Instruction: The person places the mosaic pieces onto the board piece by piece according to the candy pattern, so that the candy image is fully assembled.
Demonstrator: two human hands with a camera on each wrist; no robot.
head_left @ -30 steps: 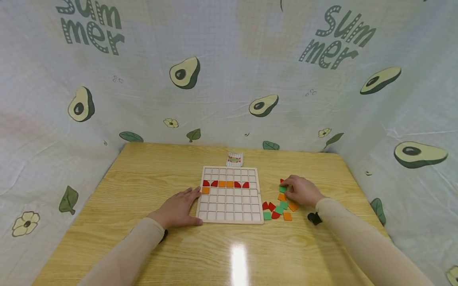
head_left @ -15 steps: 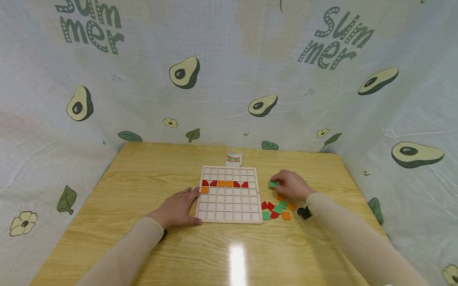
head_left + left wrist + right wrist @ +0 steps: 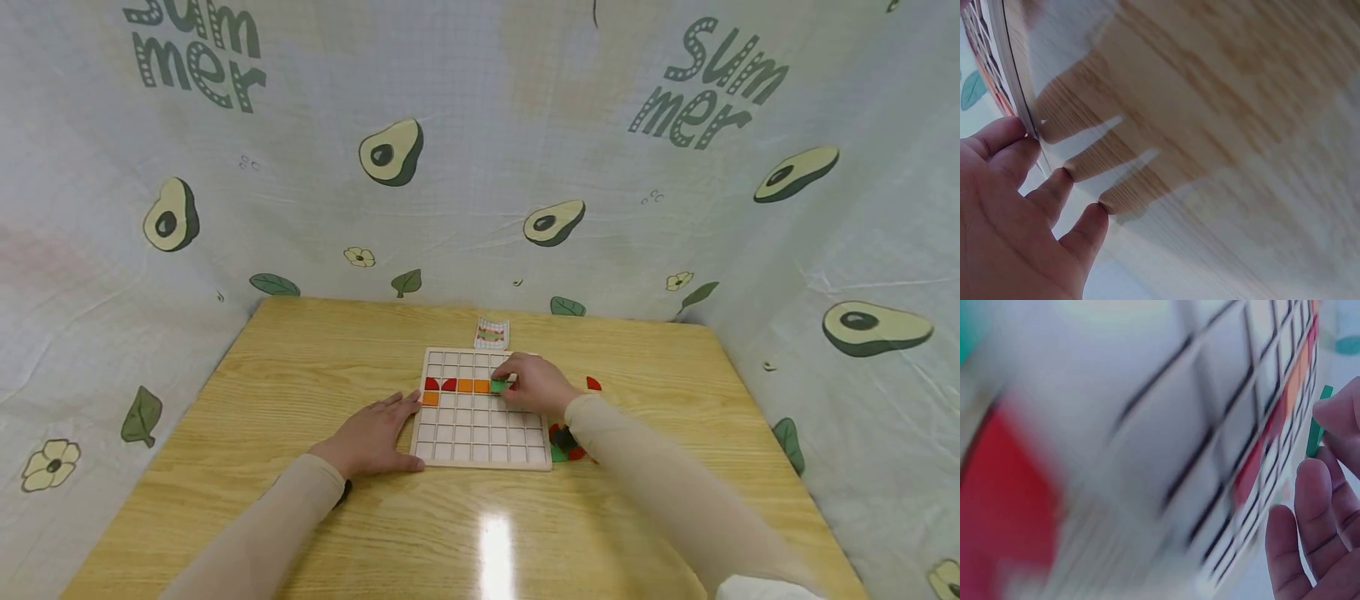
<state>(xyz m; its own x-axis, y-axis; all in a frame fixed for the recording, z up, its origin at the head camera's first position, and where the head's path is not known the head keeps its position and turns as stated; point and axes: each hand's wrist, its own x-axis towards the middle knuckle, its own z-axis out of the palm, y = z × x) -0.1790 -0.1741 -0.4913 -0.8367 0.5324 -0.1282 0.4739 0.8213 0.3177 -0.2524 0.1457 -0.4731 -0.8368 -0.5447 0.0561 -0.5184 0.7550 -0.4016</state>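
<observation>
A pale wooden grid board (image 3: 472,433) lies on the table. Along one of its rows run red quarter-round pieces (image 3: 440,384) and orange squares (image 3: 473,386), with a single orange square (image 3: 430,399) below at the left. My right hand (image 3: 540,385) pinches a green square tile (image 3: 1318,422) between thumb and fingers, above that row near the right-hand red pieces, which it partly covers. My left hand (image 3: 378,437) lies spread at the board's left edge. In the left wrist view its fingertips (image 3: 1094,212) rest on the wood, two of them against the board's side.
Behind the board stands a small printed pattern card (image 3: 492,334). One red quarter-round piece (image 3: 593,383) lies right of the board. More loose pieces, including a green square (image 3: 558,452), lie by its lower right corner, partly hidden under the right wrist. A patterned cloth (image 3: 480,167) hangs behind the table.
My right hand has picked the green tile from the loose pieces on the right and carried it left over the board. The left hand has stayed in place.
</observation>
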